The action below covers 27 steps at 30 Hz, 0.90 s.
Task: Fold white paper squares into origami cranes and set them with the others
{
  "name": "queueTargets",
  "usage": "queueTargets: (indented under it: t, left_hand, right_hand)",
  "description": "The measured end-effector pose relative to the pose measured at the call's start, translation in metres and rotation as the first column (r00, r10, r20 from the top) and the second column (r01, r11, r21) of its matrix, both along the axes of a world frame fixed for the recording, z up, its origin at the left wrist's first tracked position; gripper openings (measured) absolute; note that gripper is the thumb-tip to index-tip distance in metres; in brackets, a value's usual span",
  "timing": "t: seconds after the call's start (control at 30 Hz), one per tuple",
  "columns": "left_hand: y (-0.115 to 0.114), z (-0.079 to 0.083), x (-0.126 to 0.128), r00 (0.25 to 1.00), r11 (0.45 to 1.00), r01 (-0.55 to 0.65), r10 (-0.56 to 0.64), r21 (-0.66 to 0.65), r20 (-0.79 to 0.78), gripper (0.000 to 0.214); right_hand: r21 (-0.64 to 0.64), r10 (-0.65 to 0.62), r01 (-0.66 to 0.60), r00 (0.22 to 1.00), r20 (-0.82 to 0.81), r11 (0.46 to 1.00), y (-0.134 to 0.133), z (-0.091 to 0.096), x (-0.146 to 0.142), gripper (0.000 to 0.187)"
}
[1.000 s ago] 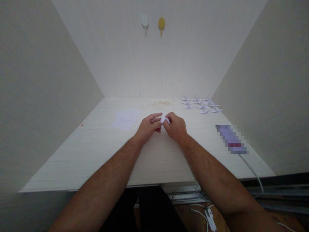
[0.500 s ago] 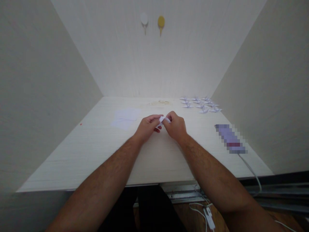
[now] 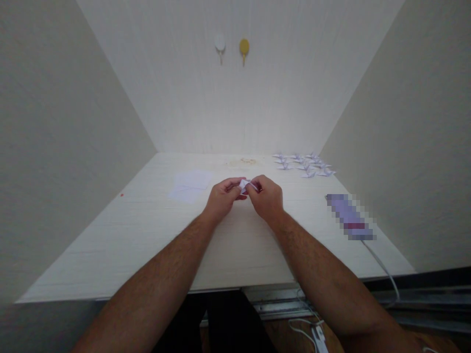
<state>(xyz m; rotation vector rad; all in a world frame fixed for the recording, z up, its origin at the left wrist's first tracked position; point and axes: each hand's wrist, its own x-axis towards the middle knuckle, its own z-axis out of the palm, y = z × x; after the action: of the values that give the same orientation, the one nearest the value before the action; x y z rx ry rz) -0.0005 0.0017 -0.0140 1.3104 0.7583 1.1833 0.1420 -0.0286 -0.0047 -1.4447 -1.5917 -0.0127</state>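
With the pair of hands as the centre of our clock, we see a small piece of folded white paper [image 3: 243, 185] right at that centre, held above a pale table [image 3: 121, 255]. The left hand [image 3: 222, 195] grips it between thumb and fingers from the nine o'clock side; the right hand [image 3: 268, 195] pinches it from three o'clock, thumb against the paper. Neither grip is released, though the fingers hide much of the piece.

At nine o'clock lie loose white sheets [image 3: 189, 185]; between two and three o'clock, a cluster of white paper cranes [image 3: 308, 174].

We judge the main risk to be a crooked crease or a torn point, caused by fingertips pressing or pulling unevenly on so small a piece. If one pinch loosened, the paper could spring open or drop. A wide sweep of the left arm might scatter the sheets; the right forearm could catch the cable [image 3: 382, 269] at four o'clock and tug the flat device [image 3: 346, 215] it runs to.

We can read no brand, label or writing anywhere: the device's face is pixelated, and no lettering shows on the papers.
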Motion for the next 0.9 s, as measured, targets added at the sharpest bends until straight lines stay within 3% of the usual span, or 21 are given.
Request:
queueTargets:
  t: [0.17,0.47,0.67,0.9]
  left_hand:
    - [0.0007,0.0007,-0.0019,1.0,1.0,-0.011,0.011,0.001,-0.012,0.036]
    - [0.0034,0.0007,-0.0043,0.997,0.999,-0.035,0.035,0.0,-0.069,0.029]
    - [0.0009,-0.0006,-0.0037,0.962,0.983,-0.001,0.05,0.181,-0.269,0.04]
    - [-0.0052,0.0008,-0.0005,0.865,0.925,-0.12,0.275,0.36,-0.42,0.033]
  right_hand:
    - [0.051,0.073,-0.072,0.997,-0.003,0.996,0.0005,-0.0012,-0.0003,0.012]
    - [-0.045,0.125,-0.124,0.992,0.017,0.991,-0.0009,-0.0003,0.001,0.017]
    - [-0.13,0.016,0.0,0.992,0.126,0.991,0.0019,-0.0002,0.004,0.017]
    - [-0.161,-0.02,0.045,0.988,0.152,0.986,0.0011,0.003,0.0056,0.019]
